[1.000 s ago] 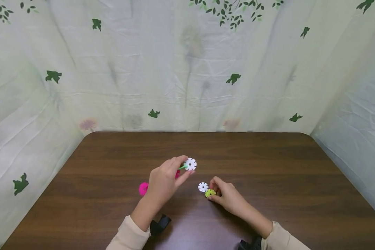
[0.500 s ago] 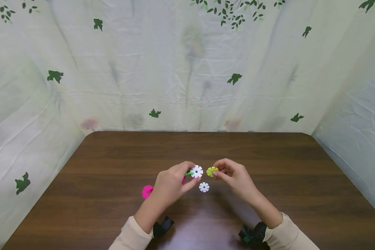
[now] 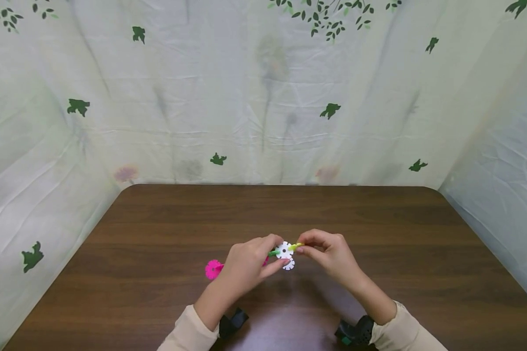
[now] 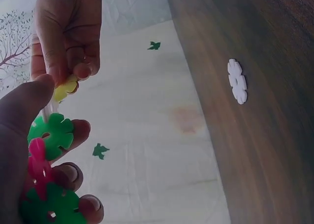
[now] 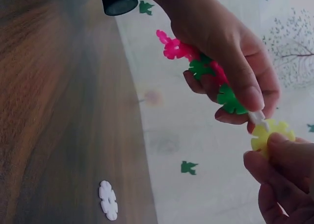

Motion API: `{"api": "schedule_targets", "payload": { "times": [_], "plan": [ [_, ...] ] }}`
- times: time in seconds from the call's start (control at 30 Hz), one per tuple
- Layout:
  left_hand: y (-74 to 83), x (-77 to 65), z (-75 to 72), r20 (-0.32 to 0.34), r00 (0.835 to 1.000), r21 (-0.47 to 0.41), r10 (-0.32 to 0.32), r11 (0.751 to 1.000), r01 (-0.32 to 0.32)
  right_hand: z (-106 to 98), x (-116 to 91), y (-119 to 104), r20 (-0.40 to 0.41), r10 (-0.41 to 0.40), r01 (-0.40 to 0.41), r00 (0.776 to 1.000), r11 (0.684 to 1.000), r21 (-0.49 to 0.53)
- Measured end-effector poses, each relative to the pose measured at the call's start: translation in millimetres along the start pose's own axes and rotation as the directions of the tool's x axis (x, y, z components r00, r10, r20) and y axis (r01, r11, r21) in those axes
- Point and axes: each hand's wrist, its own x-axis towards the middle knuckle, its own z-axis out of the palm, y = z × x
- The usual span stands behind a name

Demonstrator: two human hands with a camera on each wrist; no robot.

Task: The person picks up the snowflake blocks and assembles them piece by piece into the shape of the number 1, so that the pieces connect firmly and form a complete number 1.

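My left hand [image 3: 251, 263] holds a chain of slotted plastic discs, with thumb and fingers at the white disc [image 3: 284, 250] on its end. Along the chain come a green disc [image 5: 229, 99], a pink disc [image 4: 39, 166], another green disc [image 5: 200, 67] and pink discs [image 3: 213, 269] at the far end. Between thumb and fingertips my right hand [image 3: 329, 252] pinches a yellow disc [image 5: 271, 134]. The yellow disc's edge meets the white disc's rim, the two turned crosswise to each other. A loose white disc [image 5: 108, 200] lies flat on the table below the hands.
The brown wooden table [image 3: 158, 229] extends on all sides of the hands. Behind it hangs a pale curtain [image 3: 228, 97] with green leaf prints. A black wrist camera [image 3: 355, 331] sits on the right wrist, another camera [image 3: 233, 321] on the left.
My right hand has lifted the yellow disc off the table and brought it against the white disc on the chain. My left hand has moved slightly right and down toward it.
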Motion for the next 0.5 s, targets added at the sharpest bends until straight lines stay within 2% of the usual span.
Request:
{"api": "schedule_targets", "payload": {
  "times": [0.07, 0.17, 0.33, 0.4, 0.5],
  "plan": [
    [0.6, 0.0, -0.6, 0.027, 1.0, 0.006, -0.01, 1.0, 0.01, 0.0, -0.4, 0.0, -0.003, 0.006, -0.006, 1.0, 1.0, 0.007],
    [1.5, 0.8, -3.0, 0.104, 0.994, 0.036, -0.034, 0.999, 0.031, 0.8, -2.5, 8.6, -0.007, 0.034, -0.034, 0.999, 0.999, 0.02],
    [5.4, 2.6, -6.3, 0.23, 0.97, 0.104, -0.079, 0.993, 0.056, 4.5, -6.6, 26.0, -0.012, 0.148, -0.146, 0.989, 0.986, 0.077],
    [7.4, 2.9, -5.7, 0.247, 0.966, 0.118, -0.082, 0.992, 0.054, 5.8, -7.1, 28.7, -0.016, 0.203, -0.2, 0.979, 0.972, 0.121],
    [8.6, 1.6, -3.5, 0.228, 0.972, 0.122, -0.065, 0.992, 0.037, 7.4, -7.3, 27.7, 0.009, 0.304, -0.298, 0.953, 0.925, 0.236]
  ]
}}
